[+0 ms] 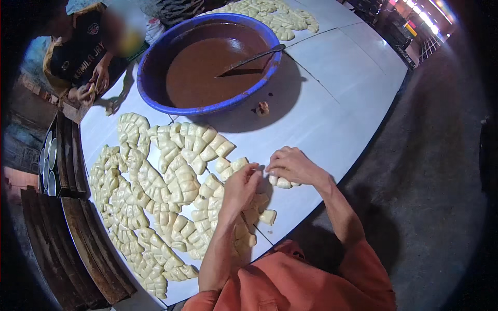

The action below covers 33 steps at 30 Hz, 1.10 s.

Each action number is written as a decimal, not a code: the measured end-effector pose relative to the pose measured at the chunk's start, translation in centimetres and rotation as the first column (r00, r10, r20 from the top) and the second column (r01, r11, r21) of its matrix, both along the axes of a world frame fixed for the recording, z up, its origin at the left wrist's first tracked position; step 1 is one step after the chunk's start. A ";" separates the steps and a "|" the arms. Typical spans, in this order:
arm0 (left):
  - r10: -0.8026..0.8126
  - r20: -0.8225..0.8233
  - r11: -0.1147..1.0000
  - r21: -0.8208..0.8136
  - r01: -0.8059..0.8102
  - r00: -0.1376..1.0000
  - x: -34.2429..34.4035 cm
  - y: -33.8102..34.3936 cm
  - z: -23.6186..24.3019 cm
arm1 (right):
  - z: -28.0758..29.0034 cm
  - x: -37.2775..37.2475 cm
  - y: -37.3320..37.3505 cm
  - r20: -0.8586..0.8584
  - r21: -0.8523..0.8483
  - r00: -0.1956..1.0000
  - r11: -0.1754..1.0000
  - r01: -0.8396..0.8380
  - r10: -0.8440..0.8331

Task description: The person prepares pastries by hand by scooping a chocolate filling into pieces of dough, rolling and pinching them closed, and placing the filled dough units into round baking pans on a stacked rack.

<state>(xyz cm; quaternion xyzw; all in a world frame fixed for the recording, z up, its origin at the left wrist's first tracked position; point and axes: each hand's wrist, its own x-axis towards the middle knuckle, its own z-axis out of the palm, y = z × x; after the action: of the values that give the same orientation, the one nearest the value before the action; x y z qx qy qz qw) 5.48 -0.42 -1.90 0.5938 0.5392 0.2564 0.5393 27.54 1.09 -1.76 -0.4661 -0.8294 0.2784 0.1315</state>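
My left hand (242,187) is at the right edge of a spread of pale, cut dough pieces (187,184), its fingers curled and pinched, with whatever is between them hidden. Just right of it, my right hand (293,168) has its fingers bent down onto a small cluster of dough pieces (281,182), gripping at one. The pieces lie in touching rows and clumps on the white tabletop (353,88).
A blue basin (202,106) of brown liquid with a dark utensil (249,60) stands behind. More dough (275,15) lies at the back. A co-worker (78,59) handles something small at left. Dark wooden racks (88,243) and metal tins (47,160) border the table's left.
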 end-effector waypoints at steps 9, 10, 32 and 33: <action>-0.157 -0.060 0.988 0.002 0.157 0.986 0.2 0.0 0.1 | 2.4 -1.7 -5.1 -0.066 0.298 0.949 0.902 0.313 -0.307; -0.155 -0.066 0.988 -0.003 0.155 0.986 -0.9 -0.1 0.2 | 2.7 -2.2 -6.3 -0.128 0.241 0.904 0.871 0.428 -0.409; -0.141 -0.236 0.857 0.457 0.238 0.962 -3.4 -5.9 3.3 | 2.8 -5.8 -9.8 -0.637 -0.699 0.211 0.671 0.247 -0.742; -0.136 -0.153 0.907 0.379 0.185 0.979 -2.8 -5.6 3.9 | 2.3 -6.0 -9.9 -0.610 -0.748 0.208 0.642 0.170 -0.765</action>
<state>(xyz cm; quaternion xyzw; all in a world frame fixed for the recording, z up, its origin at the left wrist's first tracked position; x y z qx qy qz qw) 2.71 -5.98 1.99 0.7466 0.4584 0.2765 0.3949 21.56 -8.81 0.52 -0.4908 -0.3054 0.6404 0.5057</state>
